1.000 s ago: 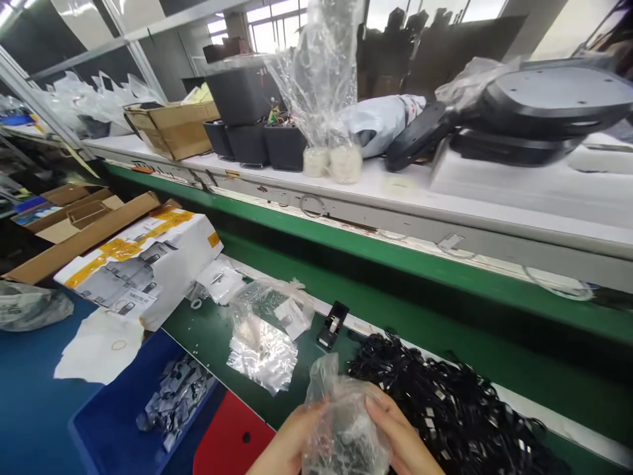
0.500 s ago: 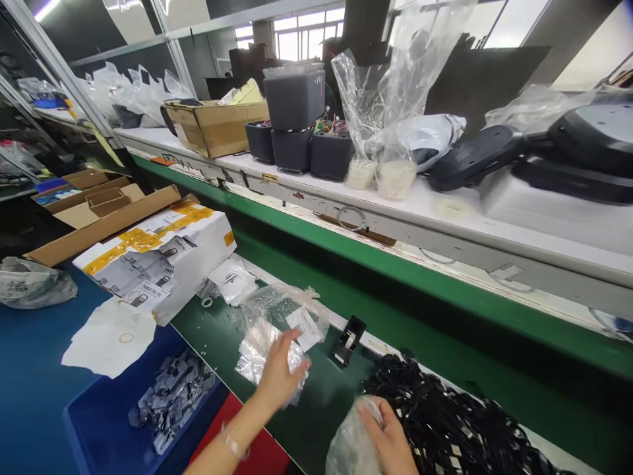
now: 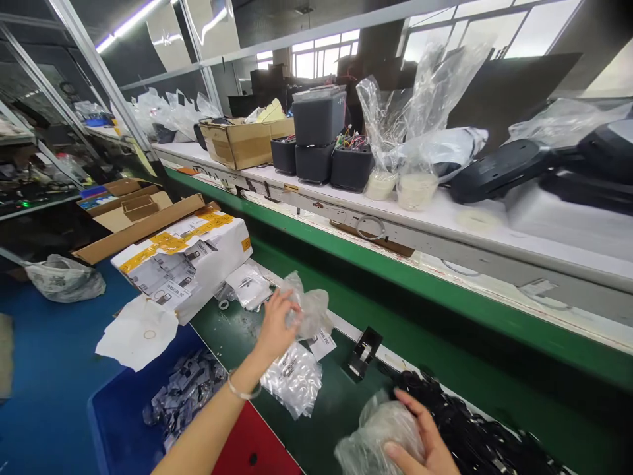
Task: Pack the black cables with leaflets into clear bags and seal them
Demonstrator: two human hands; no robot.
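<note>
My left hand (image 3: 277, 324) has its fingers closed on a thin clear plastic bag (image 3: 312, 310), which stands bunched up over the dark green bench. Below it lies a loose pile of small clear bags (image 3: 293, 379) with tiny parts showing through. A printed white card (image 3: 322, 343) sits partly beneath the bunched bag. My right hand (image 3: 428, 442) is wrapped round a crumpled clear plastic bag (image 3: 380, 429) near the bench's front edge. Beyond that hand, a heap of black cables (image 3: 475, 429) spreads to the right. Between the hands stands a black tape dispenser (image 3: 363, 353).
A blue bin (image 3: 106, 422) of small bagged parts is at the lower left, beside a red surface (image 3: 252, 442). A torn white carton (image 3: 217, 264) stands at the bench's left end. Behind the green trough, a shelf (image 3: 341, 191) bears black speaker-like housings (image 3: 319, 119).
The clear bag that lay spread over the small bags is now gathered up and moved back by my left hand, uncovering the pile. My right hand still holds its crumpled bag. The view has shifted.
</note>
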